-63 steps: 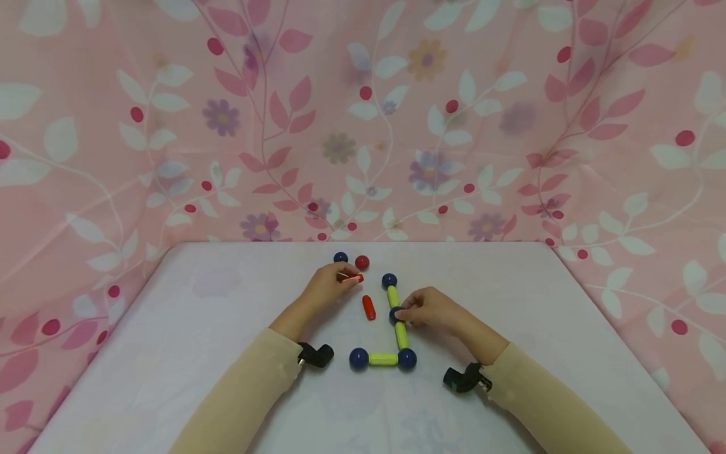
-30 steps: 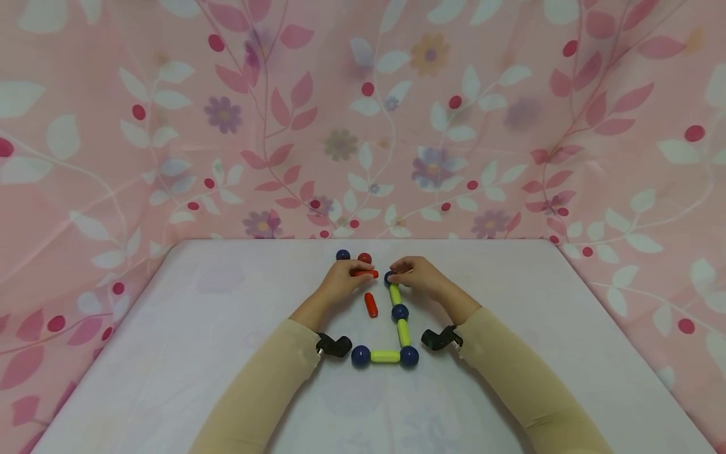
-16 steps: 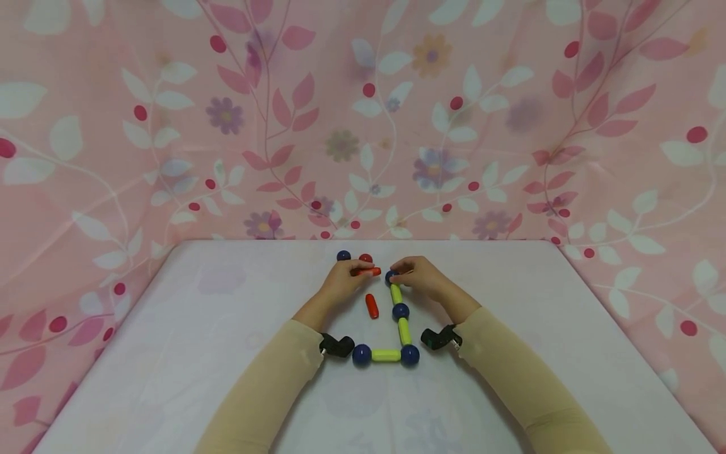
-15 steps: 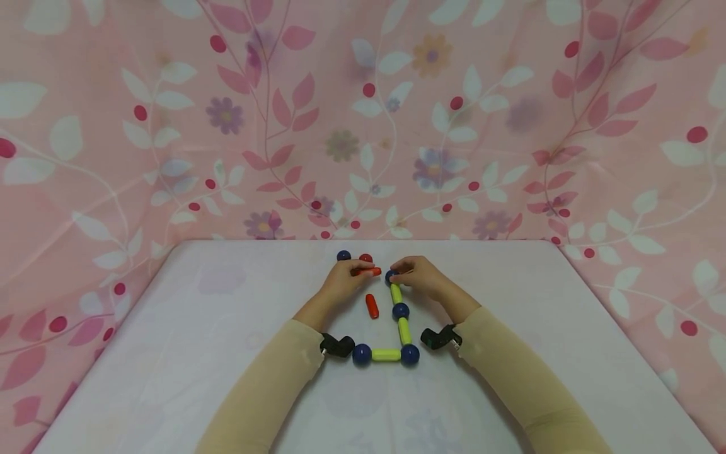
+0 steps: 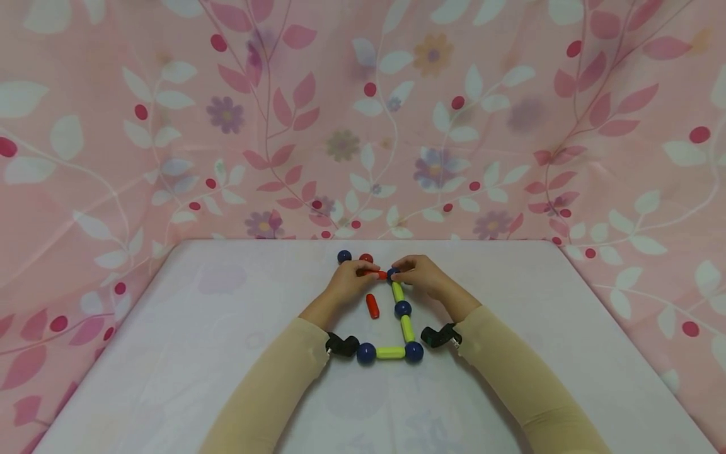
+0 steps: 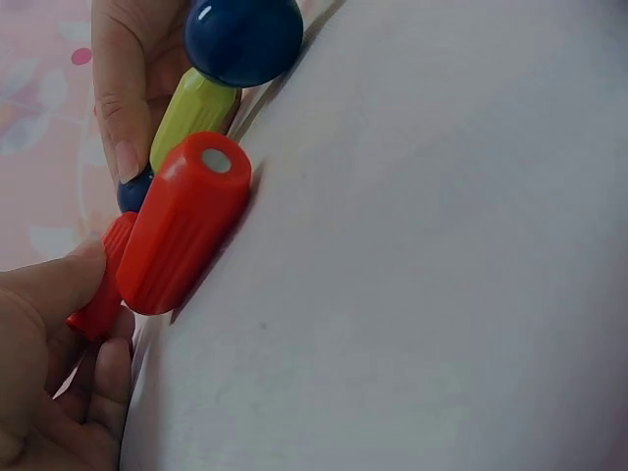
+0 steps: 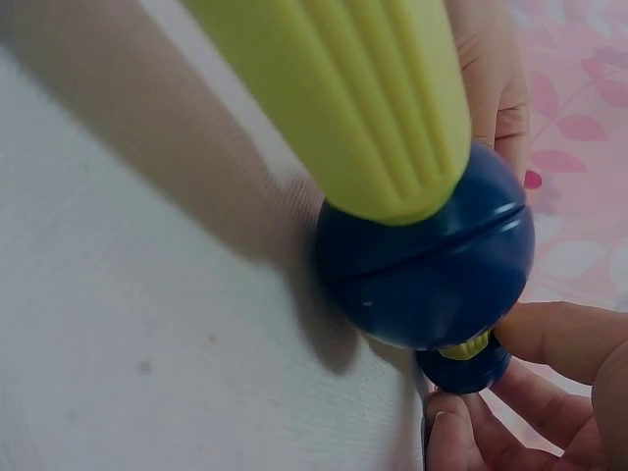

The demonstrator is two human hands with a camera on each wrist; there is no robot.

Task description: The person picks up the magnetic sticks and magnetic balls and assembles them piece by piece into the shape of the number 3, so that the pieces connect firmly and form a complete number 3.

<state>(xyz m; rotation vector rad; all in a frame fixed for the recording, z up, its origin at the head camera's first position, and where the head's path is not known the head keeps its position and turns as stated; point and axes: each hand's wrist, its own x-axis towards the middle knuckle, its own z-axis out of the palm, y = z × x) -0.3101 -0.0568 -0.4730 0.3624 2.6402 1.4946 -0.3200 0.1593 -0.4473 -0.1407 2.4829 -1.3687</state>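
Note:
Between thumb and fingers, my left hand point(image 5: 347, 280) pinches a red magnetic rod point(image 6: 101, 285). The rod's free end meets the far blue ball point(image 6: 131, 194) of a chain. My right hand point(image 5: 425, 277) grips that same ball, partly covering it. From there the chain runs toward me: a yellow-green rod point(image 5: 398, 292), a middle blue ball point(image 5: 403, 308), another yellow-green rod point(image 5: 408, 328) and a corner blue ball point(image 5: 414, 352). It then turns left through a third yellow-green rod point(image 5: 390, 353) to an end blue ball point(image 5: 366, 353).
A loose red rod point(image 5: 372, 306) lies left of the chain. Behind my left hand sit a spare blue ball point(image 5: 344, 256) and a red ball point(image 5: 366, 258). Everything rests on a white-covered table point(image 5: 170, 353), with a pink floral curtain point(image 5: 363, 126) behind.
My right hand has shifted from the middle ball to the far ball. My left hand has carried the red rod rightward until it meets that ball. The chain has slid slightly right.

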